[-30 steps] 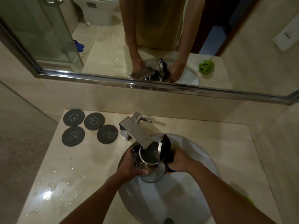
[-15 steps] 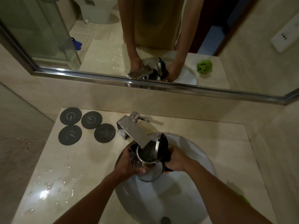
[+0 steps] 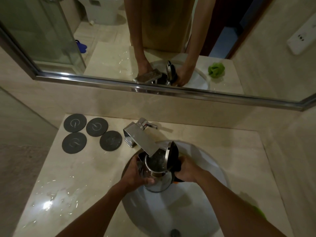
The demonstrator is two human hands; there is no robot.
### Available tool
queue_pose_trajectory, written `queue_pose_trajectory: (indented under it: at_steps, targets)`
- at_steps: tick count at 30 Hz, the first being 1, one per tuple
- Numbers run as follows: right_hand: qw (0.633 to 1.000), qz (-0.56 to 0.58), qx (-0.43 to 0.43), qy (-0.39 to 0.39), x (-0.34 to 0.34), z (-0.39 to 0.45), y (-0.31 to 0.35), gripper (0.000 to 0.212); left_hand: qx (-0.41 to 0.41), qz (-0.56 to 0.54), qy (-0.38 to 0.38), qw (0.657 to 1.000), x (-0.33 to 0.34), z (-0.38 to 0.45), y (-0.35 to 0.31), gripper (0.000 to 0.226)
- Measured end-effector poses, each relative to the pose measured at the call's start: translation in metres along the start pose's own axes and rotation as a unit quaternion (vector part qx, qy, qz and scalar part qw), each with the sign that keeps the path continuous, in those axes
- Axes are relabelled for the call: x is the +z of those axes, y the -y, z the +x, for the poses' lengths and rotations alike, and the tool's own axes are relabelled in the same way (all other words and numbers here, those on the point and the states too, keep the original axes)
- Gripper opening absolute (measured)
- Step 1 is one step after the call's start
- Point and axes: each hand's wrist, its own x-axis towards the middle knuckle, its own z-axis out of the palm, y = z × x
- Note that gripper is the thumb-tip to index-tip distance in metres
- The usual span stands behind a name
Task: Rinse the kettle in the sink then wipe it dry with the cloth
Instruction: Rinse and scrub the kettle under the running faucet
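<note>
Fingers of the left hand (image 3: pixel 136 173) curl round the steel side of the kettle (image 3: pixel 156 175), thumb lying across its front, while the right hand (image 3: pixel 186 171) grips the kettle's black handle on the far side. Both hands hold the kettle upright over the sink (image 3: pixel 196 202), its open mouth right under the end of the tap (image 3: pixel 142 139).

Largest in view is the mirror (image 3: pixel 111 48) along the back wall, with a shiny metal edge at the bottom; it reflects the person's arms, the kettle and a toilet behind. Below it runs the pale stone counter (image 3: pixel 77 177), wet and glinting on the left near side. The round white sink is set into the counter, and its drain (image 3: pixel 175 233) shows at the near edge. The kettle sits above the back half of the bowl, its lid (image 3: pixel 171 155) hinged up and standing on the right of the mouth. Water or wet metal shimmers inside; which one I cannot tell.

Four dark round coasters (image 3: pixel 92 133) lie together on the counter left of the tap. A green cloth (image 3: pixel 259 212) peeks out beside the right forearm at the sink's right rim, mostly hidden.
</note>
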Motion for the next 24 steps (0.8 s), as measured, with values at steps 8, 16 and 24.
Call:
queue_pose_trajectory:
  at_steps: [8, 16, 24]
  targets:
    - [1.0, 0.019, 0.009, 0.009, 0.005, -0.004, 0.002, 0.022, -0.01, -0.019, 0.033, 0.999, -0.003, 0.008, -0.002, 0.12]
    - [0.987, 0.149, 0.039, -0.049, 0.024, -0.014, -0.004, 0.012, -0.004, -0.037, 0.078, 0.996, -0.006, 0.023, -0.014, 0.103]
    - [0.966, 0.234, 0.032, -0.108, 0.034, -0.035, -0.022, 0.016, -0.035, -0.04, 0.128, 0.99, -0.001, 0.017, -0.014, 0.109]
